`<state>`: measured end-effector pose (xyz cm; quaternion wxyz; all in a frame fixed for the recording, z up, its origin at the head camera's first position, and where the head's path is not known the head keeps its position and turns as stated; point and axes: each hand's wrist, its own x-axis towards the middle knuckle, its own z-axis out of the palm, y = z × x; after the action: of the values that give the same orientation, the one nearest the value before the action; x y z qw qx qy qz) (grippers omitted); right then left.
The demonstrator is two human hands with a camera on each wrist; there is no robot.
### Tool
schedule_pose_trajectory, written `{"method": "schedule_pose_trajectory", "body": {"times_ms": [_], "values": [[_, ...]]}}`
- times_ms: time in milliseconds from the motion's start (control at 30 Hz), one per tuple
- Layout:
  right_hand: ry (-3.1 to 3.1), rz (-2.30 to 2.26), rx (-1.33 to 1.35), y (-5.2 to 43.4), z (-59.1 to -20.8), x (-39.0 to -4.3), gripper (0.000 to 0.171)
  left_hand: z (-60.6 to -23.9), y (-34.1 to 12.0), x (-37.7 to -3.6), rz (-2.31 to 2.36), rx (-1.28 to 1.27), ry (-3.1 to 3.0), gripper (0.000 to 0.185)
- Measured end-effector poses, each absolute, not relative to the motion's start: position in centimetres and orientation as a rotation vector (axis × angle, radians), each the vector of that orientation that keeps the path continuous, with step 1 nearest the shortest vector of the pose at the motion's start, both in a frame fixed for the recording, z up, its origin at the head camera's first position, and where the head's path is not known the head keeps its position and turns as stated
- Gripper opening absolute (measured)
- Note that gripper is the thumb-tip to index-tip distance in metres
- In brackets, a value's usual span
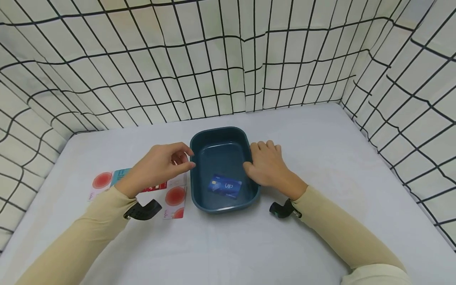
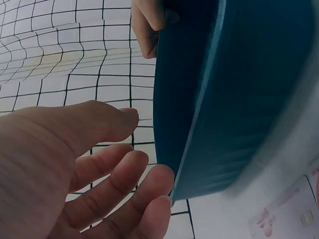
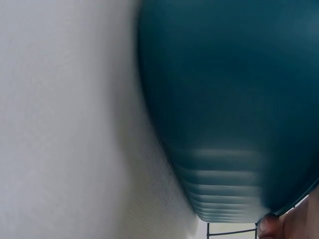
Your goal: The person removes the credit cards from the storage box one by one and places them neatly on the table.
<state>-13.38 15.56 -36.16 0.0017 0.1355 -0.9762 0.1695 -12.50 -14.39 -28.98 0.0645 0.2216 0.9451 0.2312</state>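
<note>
A dark teal plastic bin (image 1: 222, 158) stands on the white table, and a blue card marked VIP (image 1: 225, 186) lies in its near half. Whether other cards lie beneath that one, I cannot tell. My right hand (image 1: 265, 164) grips the bin's right rim, thumb on the inner side and fingers over the outside. At the left rim, my left hand (image 1: 160, 162) hovers with loosely bent fingers and a gap between thumb and fingertips; it holds nothing. Below it lie several cards, among them a white one with red circles (image 1: 175, 196), a teal one (image 1: 119, 175) and a red one, partly hidden by the hand.
A white cloth covers the table (image 1: 313, 146). White sheeting with a black grid (image 1: 199, 59) walls in the back and both sides. Black wrist cameras (image 1: 144, 210) hang under both sleeves.
</note>
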Motion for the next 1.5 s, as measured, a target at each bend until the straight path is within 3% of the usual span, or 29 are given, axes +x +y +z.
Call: {"method": "schedule_pose_trajectory", "body": {"times_ms": [767, 1233, 1500], "values": [[-3.078, 0.559, 0.406, 15.6, -36.5, -13.6, 0.022, -32.0, -9.5, -14.2, 0.822, 0.98, 2.626, 0.038], [-3.064, 0.563, 0.417, 15.6, -36.5, -13.7, 0.021, -33.5, -7.9, -14.7, 0.856, 1.03, 2.503, 0.039], [-3.075, 0.566, 0.426, 15.7, -36.7, -13.9, 0.023, -33.8, -7.4, -15.1, 0.689, 1.136, 2.436, 0.052]]}}
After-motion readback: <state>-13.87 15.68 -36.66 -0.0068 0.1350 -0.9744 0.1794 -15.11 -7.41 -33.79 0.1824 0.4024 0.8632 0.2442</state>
